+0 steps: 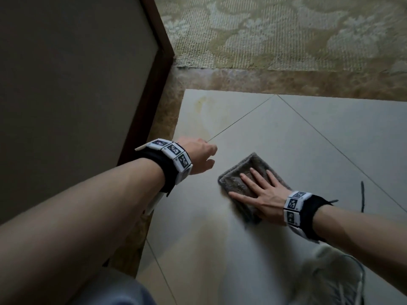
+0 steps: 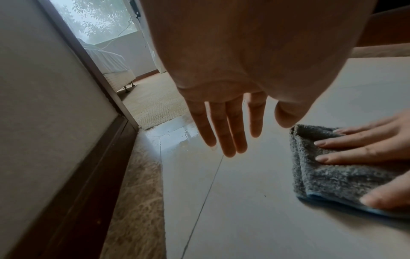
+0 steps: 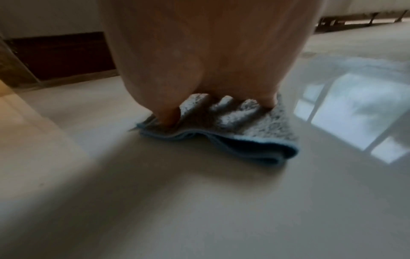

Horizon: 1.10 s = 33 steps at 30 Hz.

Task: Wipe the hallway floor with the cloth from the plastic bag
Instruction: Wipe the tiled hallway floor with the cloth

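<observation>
The wiping step is in hand. The right hand [image 1: 262, 195] lies flat on the folded grey terry cloth with a blue edge binding [image 1: 240, 176], fingers straight and spread, pressing it onto the pale glossy tiled hallway floor [image 1: 308, 137]. The cloth rests on the tile a short way from the brown marbled stone border strip [image 1: 286, 81] and the green patterned carpet [image 1: 286, 29] beyond it. The right wrist view shows the cloth folded in several layers, with its blue edge toward the camera.

The left hand [image 2: 226, 122] hangs above the floor, just beside the cloth and not touching it. Its fingers are extended and relaxed and hold nothing.

A yellowish stain [image 1: 203, 111] marks the tile corner near the dark wooden door frame [image 1: 154, 84], beyond the left hand. The next move probably calls for sliding the cloth across the tile under steady palm pressure, likely toward that stained corner, while keeping the folded layers together so that they do not unroll. The plastic bag is not in view.

No brand, label or legible writing appears. Only the black-and-white coded marker tiles on the two wrist bands [image 1: 174, 159] carry patterns.
</observation>
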Available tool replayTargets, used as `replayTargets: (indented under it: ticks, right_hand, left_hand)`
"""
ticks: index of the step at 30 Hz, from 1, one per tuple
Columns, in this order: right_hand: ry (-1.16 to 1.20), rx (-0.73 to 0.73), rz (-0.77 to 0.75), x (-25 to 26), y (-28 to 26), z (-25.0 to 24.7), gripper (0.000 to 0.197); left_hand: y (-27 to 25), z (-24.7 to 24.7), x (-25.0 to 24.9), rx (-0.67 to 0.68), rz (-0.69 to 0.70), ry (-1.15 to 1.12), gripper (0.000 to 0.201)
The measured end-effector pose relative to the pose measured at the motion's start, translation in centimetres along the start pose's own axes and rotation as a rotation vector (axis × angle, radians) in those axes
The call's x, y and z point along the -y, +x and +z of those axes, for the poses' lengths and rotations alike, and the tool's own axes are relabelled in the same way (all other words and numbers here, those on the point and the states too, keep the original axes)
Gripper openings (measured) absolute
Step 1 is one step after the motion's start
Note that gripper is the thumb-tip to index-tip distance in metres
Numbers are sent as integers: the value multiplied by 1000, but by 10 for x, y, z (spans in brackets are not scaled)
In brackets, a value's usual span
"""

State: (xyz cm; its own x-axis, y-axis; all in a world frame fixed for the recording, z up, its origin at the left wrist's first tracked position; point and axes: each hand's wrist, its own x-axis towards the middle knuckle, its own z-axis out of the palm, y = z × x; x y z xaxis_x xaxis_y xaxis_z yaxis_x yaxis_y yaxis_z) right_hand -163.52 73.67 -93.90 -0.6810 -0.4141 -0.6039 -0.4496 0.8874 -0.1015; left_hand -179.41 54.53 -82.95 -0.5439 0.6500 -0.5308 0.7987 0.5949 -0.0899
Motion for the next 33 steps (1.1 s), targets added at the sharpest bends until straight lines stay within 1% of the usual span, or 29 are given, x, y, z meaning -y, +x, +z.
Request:
replayTargets:
  ticks: [3,5,6,7,9,10,11,12,15,17,19,21,22,23,25,28,30,31,33]
  right_hand:
    - [57,-4,50,16,7,7,82]
    - [51,2,14,20,12,3,85]
    - [62,23,25,17,12,3,88]
    - [73,54,37,13,13,3,92]
    - [61,74,6,-6,20,2,96]
    - [60,47,-17,-18,23,-3,97]
    - [68,-20,-24,-31,27,-8,97]
    - [85,-69,18,-46,32,-10,94]
    - [218,-68,290,-88,42,-28,93]
    - [325,-72,425,-111,52,-38,93]
    - [388,-68,511,-119,64,-44,92]
    - [416,-84,549,-107,76,-49,90]
    - [401,-92,527,-97,81,-51,89]
    - [355,-87,472,-85,84,-52,88]
    - [225,-73,297,-58,85,-51,89]
    - [109,-100,-8,-10,87,-41,91]
    - [44,-56,-165,16,85,-36,93]
    - [14,-67,-213,22,87,-35,91]
    - [-47,-88,-298,14,94,-37,87]
  left_hand:
    - [-6,10,1,21,23,21,38]
    - [-9,19,0,37,42,34,39]
    - [-10,22,0,39,59,40,39]
    - [-12,25,1,47,68,41,39]
    - [-15,31,7,63,58,26,39]
    - [-16,33,10,72,51,22,39]
    - [-17,35,13,80,45,18,39]
    - [-17,36,17,85,33,9,39]
    - [-16,36,27,77,-8,-15,39]
    - [-13,36,31,82,-33,-25,39]
    - [-12,36,32,94,-44,-29,39]
    - [-11,37,33,109,-46,-27,39]
    - [-11,37,33,116,-46,-32,39]
    - [-11,36,33,122,-49,-37,39]
    - [-9,34,34,129,-57,-37,39]
    - [-6,31,36,143,-72,-40,38]
    - [-4,30,36,159,-82,-40,38]
    - [-3,31,35,170,-87,-40,38]
    - [0,32,31,195,-96,-55,38]
